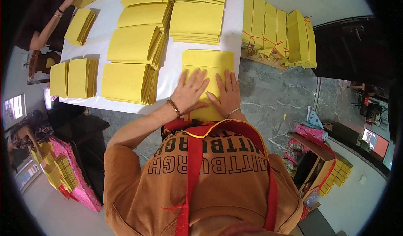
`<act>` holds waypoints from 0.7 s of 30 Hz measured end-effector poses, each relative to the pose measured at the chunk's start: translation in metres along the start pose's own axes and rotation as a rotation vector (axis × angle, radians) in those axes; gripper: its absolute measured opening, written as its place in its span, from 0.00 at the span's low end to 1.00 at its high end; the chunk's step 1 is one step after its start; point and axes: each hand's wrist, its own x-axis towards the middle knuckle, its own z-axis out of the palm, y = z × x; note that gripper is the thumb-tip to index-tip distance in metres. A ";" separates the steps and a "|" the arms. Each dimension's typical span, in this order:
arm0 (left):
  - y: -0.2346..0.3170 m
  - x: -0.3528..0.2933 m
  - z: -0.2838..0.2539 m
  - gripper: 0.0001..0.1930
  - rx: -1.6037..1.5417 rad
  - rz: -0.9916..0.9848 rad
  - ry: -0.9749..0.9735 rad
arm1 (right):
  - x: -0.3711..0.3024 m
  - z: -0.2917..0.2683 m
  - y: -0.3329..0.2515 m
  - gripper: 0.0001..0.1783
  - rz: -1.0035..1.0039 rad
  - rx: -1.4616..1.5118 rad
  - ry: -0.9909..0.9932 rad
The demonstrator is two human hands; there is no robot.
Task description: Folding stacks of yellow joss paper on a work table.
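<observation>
Both my hands lie on a yellow paper piece (pixel 208 57) at the near edge of the table, just in front of my body. A crease or edge runs across its far part. My left hand (pixel 189 90) rests flat on its left side, fingers stretched forward and thumb pointing right. On the right side, my right hand (pixel 228 95) lies flat too, its fingers extended and its thumb near my left hand. Neither hand grips anything. Just beyond is a stack of yellow paper (pixel 196 19); another stack (pixel 128 82) stands to the left.
The white-covered table (pixel 94 34) carries several more yellow stacks. Bundles tied with red string (pixel 268 26) stand beyond its right edge. A co-worker's hand (pixel 71 0) touches yellow paper at far left. Another person works at lower left by a pink-covered surface (pixel 77 173). A wooden shelf (pixel 315 152) stands at right.
</observation>
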 end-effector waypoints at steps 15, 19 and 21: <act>-0.048 0.073 -0.087 0.30 -0.074 -0.007 0.434 | 0.002 -0.023 0.057 0.20 0.741 1.376 0.319; -0.117 0.119 -0.041 0.30 0.096 -0.067 0.503 | 0.004 -0.014 0.042 0.16 0.676 1.371 0.289; -0.141 0.124 -0.010 0.30 0.155 -0.155 0.367 | 0.009 -0.013 0.040 0.15 0.620 1.352 0.274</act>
